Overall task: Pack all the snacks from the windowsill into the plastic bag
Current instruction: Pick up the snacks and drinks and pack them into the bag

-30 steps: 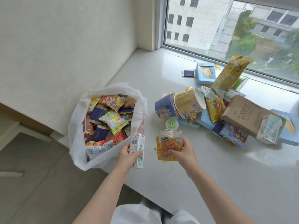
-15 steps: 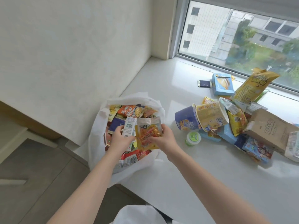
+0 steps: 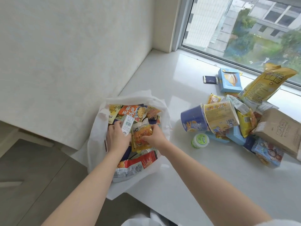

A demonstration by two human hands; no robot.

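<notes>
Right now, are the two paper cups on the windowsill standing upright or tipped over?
Tipped over. The blue cup and yellow cup lie on their sides against the snack pile, side walls facing up.

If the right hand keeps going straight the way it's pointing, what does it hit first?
The right hand, holding the orange pouch, points left toward the left hand's white carton; likely that first, though depth is unclear.

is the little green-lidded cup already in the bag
No, the green-lidded cup sits on the windowsill, right of the plastic bag.
</notes>
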